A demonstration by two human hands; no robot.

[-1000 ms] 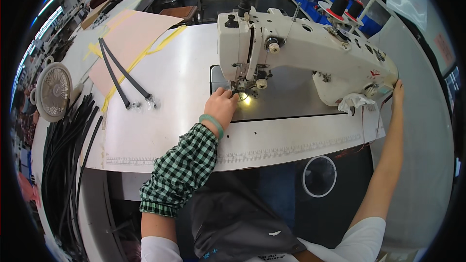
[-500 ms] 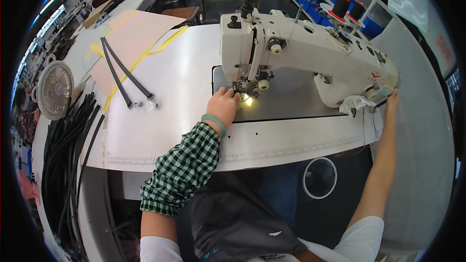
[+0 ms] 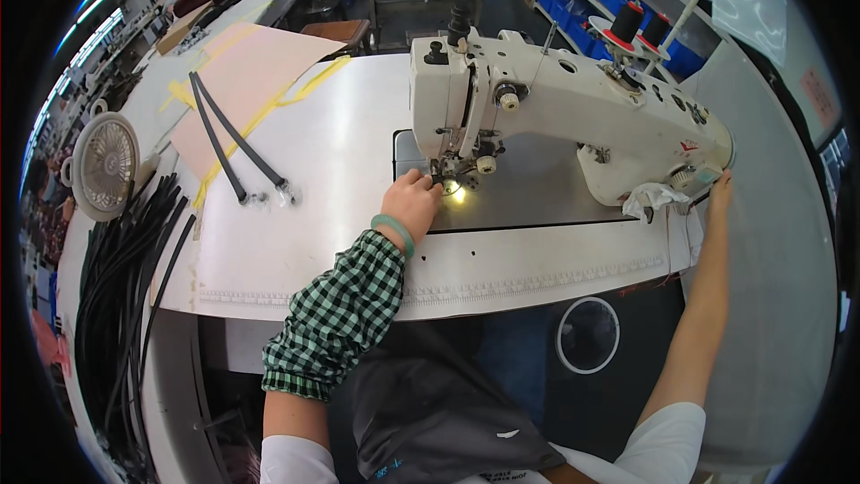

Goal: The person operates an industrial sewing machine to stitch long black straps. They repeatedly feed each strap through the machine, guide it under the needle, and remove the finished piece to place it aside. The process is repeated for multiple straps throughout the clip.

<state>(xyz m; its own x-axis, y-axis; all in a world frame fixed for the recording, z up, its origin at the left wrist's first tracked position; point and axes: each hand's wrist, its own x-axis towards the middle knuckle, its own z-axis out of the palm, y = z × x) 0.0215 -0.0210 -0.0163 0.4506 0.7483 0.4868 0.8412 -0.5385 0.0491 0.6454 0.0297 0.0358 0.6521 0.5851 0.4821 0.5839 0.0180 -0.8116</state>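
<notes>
A white industrial sewing machine (image 3: 546,99) stands on the white worktable (image 3: 305,125), its small lamp lighting the needle area. My left hand (image 3: 410,206), with a jade-coloured bangle and checked sleeve above it, has fingers bent together at the presser foot (image 3: 441,176) on something small and dark, too hidden to name. My right hand (image 3: 719,188) grips the handwheel (image 3: 726,147) at the machine's right end, fingertips partly hidden. A crumpled white cloth (image 3: 649,199) is tucked near the machine's base. Two dark strips (image 3: 215,130) with small clear bits at their ends lie left of the machine.
Pink paper (image 3: 246,58) with yellow tape lies at the back left. A woven plastic basket (image 3: 103,161) and many black strips (image 3: 116,287) are along the left edge. Thread cones (image 3: 625,25) stand atop the machine, blue bins (image 3: 573,9) on shelves behind, and a grey panel (image 3: 770,260) at right.
My right hand has moved down and a little left at the handwheel. My left hand stays at the presser foot. The view has shifted slightly.
</notes>
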